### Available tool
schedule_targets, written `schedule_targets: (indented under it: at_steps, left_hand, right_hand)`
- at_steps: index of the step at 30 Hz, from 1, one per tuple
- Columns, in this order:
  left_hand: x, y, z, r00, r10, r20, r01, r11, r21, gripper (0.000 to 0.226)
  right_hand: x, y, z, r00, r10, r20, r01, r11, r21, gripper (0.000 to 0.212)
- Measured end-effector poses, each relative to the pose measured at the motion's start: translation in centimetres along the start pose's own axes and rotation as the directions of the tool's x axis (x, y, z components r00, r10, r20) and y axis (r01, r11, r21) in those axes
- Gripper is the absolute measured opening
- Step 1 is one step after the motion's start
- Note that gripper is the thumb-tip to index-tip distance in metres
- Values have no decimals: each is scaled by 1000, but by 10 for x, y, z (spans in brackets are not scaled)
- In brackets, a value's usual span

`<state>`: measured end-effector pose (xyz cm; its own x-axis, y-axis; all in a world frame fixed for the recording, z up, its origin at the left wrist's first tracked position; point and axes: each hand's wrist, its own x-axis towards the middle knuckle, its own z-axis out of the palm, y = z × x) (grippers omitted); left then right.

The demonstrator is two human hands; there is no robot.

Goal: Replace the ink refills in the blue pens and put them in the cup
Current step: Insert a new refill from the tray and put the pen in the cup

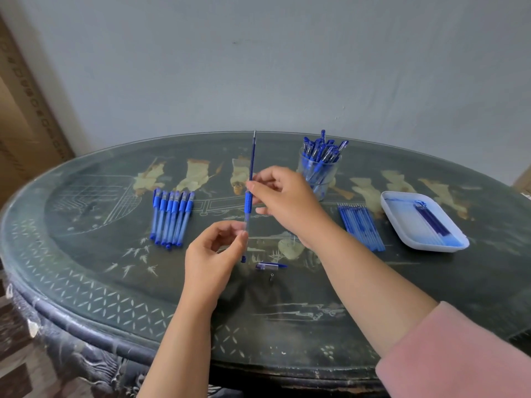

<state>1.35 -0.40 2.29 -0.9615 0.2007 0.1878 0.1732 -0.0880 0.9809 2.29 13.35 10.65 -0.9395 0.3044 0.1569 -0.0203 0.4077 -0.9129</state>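
The pen barrel (247, 203) stood nearly upright above the middle of the dark painted table (100, 254); the left hand (214, 251) pinched its clear lower part between thumb and fingertips; the right hand (287, 202) gripped the blue refill (253, 159) just above the rubber grip, the refill rising out of the barrel toward 12 o'clock. From the held pen, a row of capped pens (172, 216) lay flat at 9 o'clock; the clear cup (333, 173) stood at 2 o'clock, with finished pens (321, 150) upright in it; a bundle of loose refills (360, 225) lay at 3 o'clock, and beyond it, near the table's edge, the white tray (402, 214) held dark refills (431, 222). At 5 o'clock a pen cap (270, 266) lay on its side; just beside it sat a small dark piece (271, 276), possibly the pen's tip cone, too small to tell.
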Motion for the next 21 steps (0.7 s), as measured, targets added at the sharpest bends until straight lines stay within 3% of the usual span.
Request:
schedule_targets:
  at_steps: [4,6,9,13,18,21]
  left_hand:
    - [0,-1,0,1000,-4,-17,4,1000,-28,10]
    - [0,-1,0,1000,-3,-17,2,1000,-31,10]
    - [0,0,0,1000,0,-18,-1,1000,-14,11]
    - [-4,2,0,1000,-1,-25,1,1000,-2,11]
    - [-9,5,2,1000,-7,-18,7,1000,21,10]
    - [-18,5,3,1000,-4,19,4,999,39,10]
  right_hand:
    - [-18,6,-10,999,27,29,-26,999,-26,9]
    - [-37,14,-18,997,47,64,-32,974,-225,11]
    - [-68,28,-20,977,128,173,-21,856,-517,18]
    - [-82,45,-9,974,108,201,49,760,-648,19]
    - [-86,57,-6,988,17,153,81,790,-608,10]
    - [-86,55,-15,998,35,-47,-49,939,-341,9]
